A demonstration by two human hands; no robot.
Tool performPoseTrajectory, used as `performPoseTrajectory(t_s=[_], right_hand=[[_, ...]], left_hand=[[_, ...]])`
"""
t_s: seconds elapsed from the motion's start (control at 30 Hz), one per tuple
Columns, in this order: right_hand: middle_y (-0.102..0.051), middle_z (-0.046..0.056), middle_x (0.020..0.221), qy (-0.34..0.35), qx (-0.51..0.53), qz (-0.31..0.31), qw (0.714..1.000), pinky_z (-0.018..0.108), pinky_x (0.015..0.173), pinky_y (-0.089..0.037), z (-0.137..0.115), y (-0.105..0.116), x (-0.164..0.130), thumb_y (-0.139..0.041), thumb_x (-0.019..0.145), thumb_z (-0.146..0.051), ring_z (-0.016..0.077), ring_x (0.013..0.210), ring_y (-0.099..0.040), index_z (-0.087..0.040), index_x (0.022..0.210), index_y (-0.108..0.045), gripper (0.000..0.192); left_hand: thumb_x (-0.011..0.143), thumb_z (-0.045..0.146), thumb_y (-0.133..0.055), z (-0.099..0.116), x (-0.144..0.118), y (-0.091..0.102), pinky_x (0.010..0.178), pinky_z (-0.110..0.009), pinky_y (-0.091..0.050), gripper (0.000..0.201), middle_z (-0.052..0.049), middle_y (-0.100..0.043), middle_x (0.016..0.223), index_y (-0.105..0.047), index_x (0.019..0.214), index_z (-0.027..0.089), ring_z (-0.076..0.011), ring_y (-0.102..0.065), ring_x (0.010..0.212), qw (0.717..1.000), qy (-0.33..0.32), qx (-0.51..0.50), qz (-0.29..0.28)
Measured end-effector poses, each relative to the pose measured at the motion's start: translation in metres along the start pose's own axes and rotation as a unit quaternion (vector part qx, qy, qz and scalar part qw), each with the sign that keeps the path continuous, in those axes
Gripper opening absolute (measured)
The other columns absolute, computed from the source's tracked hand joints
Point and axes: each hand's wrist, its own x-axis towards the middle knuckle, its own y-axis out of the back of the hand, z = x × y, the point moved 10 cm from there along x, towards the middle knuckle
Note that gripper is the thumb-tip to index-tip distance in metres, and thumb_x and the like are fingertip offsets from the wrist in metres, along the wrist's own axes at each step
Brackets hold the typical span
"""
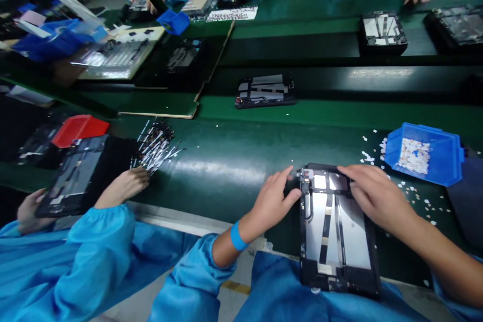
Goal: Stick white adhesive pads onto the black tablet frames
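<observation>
Device [354, 231], black-framed, rectangular, with exposed silver panels, lies at the near edge of the green worktable [234, 156], lower end overhanging. Left hand [272, 198]: thumb and forefinger spread apart at its upper left corner. Right hand [377, 193]: fingers at upper right corner; cannot tell whether clamped. Blue plastic bin [447, 156] holding small pale pieces [414, 156] sits beyond, rightward.
</observation>
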Motion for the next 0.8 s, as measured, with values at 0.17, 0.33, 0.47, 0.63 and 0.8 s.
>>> performPoseTrajectory(t_s=[0.17, 0.33, 0.47, 0.63, 0.8], right_hand=[[-0.072, 0.012, 0.121, -0.258, 0.047, 0.003, 0.965, 0.039, 0.07, -0.061, 0.063, 0.004, -0.071, -0.055, 0.103, -0.043, 0.0274, 0.095, -0.073, -0.026, 0.142, -0.065, 0.043], [-0.071, 0.013, 0.119, -0.321, 0.126, 0.008, 0.939, 0.036, 0.066, -0.06, 0.078, -0.021, -0.097, -0.06, 0.1, -0.048, 0.0242, 0.085, -0.073, -0.024, 0.152, -0.058, 0.057], [-0.069, 0.014, 0.122, -0.352, 0.206, 0.012, 0.913, 0.035, 0.067, -0.06, 0.081, -0.035, -0.098, -0.062, 0.097, -0.048, 0.0235, 0.087, -0.072, -0.022, 0.15, -0.06, 0.058], [-0.068, 0.01, 0.13, -0.366, 0.293, 0.056, 0.881, 0.033, 0.078, -0.059, 0.066, -0.027, -0.106, -0.063, 0.098, -0.05, 0.0225, 0.099, -0.069, -0.031, 0.153, -0.057, 0.059], [-0.072, 0.007, 0.119, -0.375, 0.341, 0.107, 0.855, 0.03, 0.079, -0.058, 0.054, -0.019, -0.118, -0.065, 0.098, -0.049, 0.0217, 0.099, -0.069, -0.032, 0.157, -0.054, 0.063]], left_hand=[[0.099, 0.032, -0.059, -0.008, -0.02, -0.021, 0.088, -0.035, -0.058, 0.058, -0.006, -0.066, 0.118, -0.048, 0.155, 0.022, -0.0169, -0.065, 0.091, 0.988, 0.065, -0.136, -0.018], [0.1, 0.029, -0.057, -0.006, -0.01, -0.028, 0.084, -0.033, -0.055, 0.051, -0.005, -0.067, 0.108, -0.052, 0.15, 0.02, -0.0168, -0.064, 0.09, 0.98, 0.074, -0.186, -0.004], [0.096, 0.022, -0.058, -0.01, -0.001, -0.035, 0.081, -0.03, -0.052, 0.042, 0.0, -0.061, 0.094, -0.056, 0.138, 0.016, -0.0141, -0.061, 0.083, 0.95, 0.106, -0.294, -0.003], [0.093, 0.025, -0.066, 0.004, -0.009, -0.027, 0.079, -0.027, -0.048, 0.043, 0.002, -0.055, 0.092, -0.055, 0.135, 0.018, -0.0123, -0.057, 0.081, 0.914, 0.104, -0.392, 0.035], [0.093, 0.029, -0.07, 0.023, -0.024, -0.014, 0.076, -0.026, -0.046, 0.045, 0.001, -0.052, 0.092, -0.057, 0.134, 0.019, -0.0115, -0.054, 0.078, 0.9, 0.077, -0.427, 0.052]])
